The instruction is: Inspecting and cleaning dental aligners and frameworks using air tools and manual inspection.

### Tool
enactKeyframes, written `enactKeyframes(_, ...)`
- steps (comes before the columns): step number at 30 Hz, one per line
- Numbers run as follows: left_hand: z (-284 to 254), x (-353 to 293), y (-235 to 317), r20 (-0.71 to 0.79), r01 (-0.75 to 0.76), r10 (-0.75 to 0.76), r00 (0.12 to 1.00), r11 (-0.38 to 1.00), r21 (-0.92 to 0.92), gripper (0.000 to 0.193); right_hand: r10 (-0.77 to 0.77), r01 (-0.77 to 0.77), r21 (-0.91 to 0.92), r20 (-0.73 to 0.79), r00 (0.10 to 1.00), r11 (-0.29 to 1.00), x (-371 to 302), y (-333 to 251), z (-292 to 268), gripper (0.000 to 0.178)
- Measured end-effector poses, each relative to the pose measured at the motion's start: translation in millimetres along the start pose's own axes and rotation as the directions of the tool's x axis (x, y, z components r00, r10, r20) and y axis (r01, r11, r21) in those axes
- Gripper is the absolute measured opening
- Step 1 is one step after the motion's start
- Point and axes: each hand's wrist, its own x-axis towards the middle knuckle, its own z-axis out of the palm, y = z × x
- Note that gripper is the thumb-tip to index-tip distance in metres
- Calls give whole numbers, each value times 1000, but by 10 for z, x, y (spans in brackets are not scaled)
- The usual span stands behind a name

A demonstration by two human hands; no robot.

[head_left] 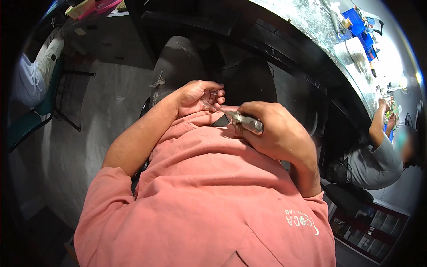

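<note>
My left hand point(198, 97) is raised over my lap, palm up, with its fingers curled around a small clear, see-through piece point(207, 104); its exact kind cannot be made out. Just to the right, my right hand point(278, 129) grips a silver metal hand tool point(247, 123) with a thick rounded body. The tool's narrow front end points left, close to the left hand's fingertips and the clear piece. Whether the tip touches the piece cannot be told. My fingers hide part of the tool's body.
A glass-topped bench point(311, 22) curves along the upper right, bearing a white tub point(353, 50) and blue bins point(354, 22). A co-worker in a grey shirt point(376, 167) sits at it. Another person in light clothing point(33, 82) sits on a green chair point(51, 100) at left.
</note>
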Motion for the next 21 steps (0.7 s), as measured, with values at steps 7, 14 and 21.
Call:
enactKeyframes(7, 3, -9, -1, 29, -7, 7, 1000, 1000, 15, 22, 35, -34, -32, 31, 999, 999, -10, -3, 6, 28)
enactKeyframes(14, 6, -10, -9, 1, -2, 2, 1000, 1000, 30, 22, -21, 21, -42, 8, 1000, 999, 0, 27, 14, 29)
enactKeyframes(21, -14, 5, -3, 19, 16, -16, 1000, 1000, 12, 24, 20, -18, -41, 53, 998, 999, -4, -4, -42, 31)
